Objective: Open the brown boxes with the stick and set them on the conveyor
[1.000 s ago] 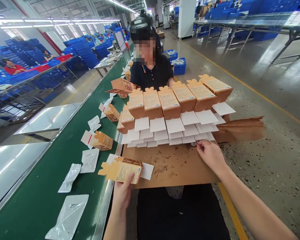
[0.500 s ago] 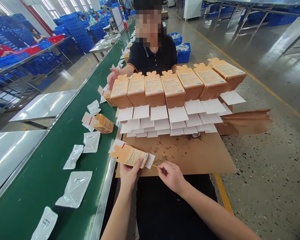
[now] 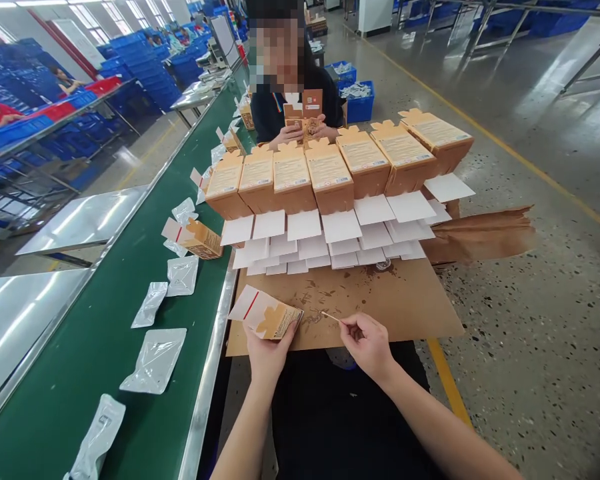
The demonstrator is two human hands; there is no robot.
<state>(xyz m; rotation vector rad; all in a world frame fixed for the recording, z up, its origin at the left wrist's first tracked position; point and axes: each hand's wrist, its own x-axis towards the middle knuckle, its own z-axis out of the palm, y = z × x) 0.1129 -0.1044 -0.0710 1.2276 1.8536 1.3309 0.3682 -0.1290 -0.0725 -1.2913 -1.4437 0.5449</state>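
Note:
My left hand (image 3: 267,350) grips a small tan carton (image 3: 267,315) with a white flap and red stripe, held just above the near edge of a brown cardboard sheet (image 3: 405,300). My right hand (image 3: 367,343) pinches a thin stick (image 3: 330,317) whose tip points toward the carton, a short gap away. Rows of open tan cartons (image 3: 330,173) with white flaps hanging down are stacked at the far side of the sheet.
A green conveyor belt (image 3: 80,360) runs along my left, carrying clear plastic pouches (image 3: 155,360) and a loose carton (image 3: 197,238). A person opposite holds a carton in both hands (image 3: 303,130). Brown paper (image 3: 480,233) lies to the right. Blue crates stand beyond.
My right hand came back from the stacked cartons with a thin stick to beside the carton. My left hand turned the carton over. The person opposite picked up a carton.

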